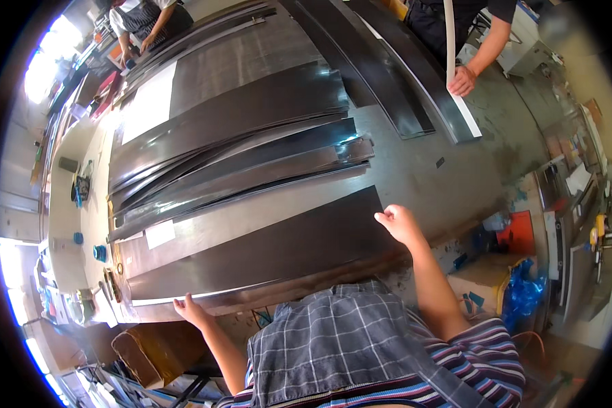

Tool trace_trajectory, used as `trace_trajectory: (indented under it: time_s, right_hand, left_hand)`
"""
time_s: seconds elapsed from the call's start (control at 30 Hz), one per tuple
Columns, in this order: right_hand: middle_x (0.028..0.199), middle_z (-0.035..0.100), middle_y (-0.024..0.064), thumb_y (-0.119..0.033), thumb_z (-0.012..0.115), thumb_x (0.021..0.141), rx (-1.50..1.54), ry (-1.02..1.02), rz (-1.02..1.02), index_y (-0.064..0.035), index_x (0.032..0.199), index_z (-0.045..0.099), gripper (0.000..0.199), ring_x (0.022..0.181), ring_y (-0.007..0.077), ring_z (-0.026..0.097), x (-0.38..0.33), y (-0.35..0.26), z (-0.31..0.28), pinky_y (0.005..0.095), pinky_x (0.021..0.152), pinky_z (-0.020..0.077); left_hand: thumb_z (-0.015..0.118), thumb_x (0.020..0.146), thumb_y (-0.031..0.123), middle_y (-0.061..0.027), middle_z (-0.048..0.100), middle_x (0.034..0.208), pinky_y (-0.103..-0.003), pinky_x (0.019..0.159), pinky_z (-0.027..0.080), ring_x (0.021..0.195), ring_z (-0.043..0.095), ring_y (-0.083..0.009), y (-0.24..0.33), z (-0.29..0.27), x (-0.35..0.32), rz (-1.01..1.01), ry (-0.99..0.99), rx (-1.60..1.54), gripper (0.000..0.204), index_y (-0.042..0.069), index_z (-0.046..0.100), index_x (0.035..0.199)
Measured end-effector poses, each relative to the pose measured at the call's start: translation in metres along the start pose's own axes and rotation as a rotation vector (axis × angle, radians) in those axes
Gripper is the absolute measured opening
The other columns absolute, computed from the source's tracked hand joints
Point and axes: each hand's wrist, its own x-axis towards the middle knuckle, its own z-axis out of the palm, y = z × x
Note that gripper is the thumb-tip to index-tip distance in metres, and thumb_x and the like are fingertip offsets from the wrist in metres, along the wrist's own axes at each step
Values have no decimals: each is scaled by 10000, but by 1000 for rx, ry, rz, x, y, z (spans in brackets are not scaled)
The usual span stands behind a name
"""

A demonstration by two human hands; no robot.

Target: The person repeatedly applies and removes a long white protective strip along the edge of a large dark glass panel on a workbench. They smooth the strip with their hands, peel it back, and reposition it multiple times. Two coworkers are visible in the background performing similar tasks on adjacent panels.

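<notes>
A long dark metal sheet [265, 248] lies nearest me on a wide workbench [415, 170]. My left hand [192, 311] grips the sheet's near edge close to its left end. At the sheet's right end, my right hand [400, 223] pinches the corner. Beyond it lies a pile of similar long dark strips [231, 160], fanned out across the bench.
Across the bench a person's hand [462, 80] rests on a long dark strip with a white edge [421, 75]. Another person [146, 20] stands at the far left end. A cardboard box [483, 280] and blue bag [520, 289] sit at my right; a brown box [153, 350] stands below left.
</notes>
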Motion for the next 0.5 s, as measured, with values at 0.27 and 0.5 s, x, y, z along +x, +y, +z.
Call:
trace_trajectory:
  time_s: [0.27,0.5]
  right_hand:
    - [941,676,105,-262,575,906,750,-48,-58,-29,1080,617,293,844,194,646,37,-39,19,332,733,520]
    - [1135,615,121,-177,493,931,1069,-247,53,-27,1199,555,313,992,213,604,129,-93,28,367,813,508]
  left_hand:
    - [684,794,325,-190,388,1426,-497,1084,275,1336,318,-388,0,50,-106,822,-546,1051,586,75,505,1292]
    - [674,798,309,-169,324,1466,-538,1107,205,1384,247,-348,0,62,-107,696,-608,999,626,101,447,1342]
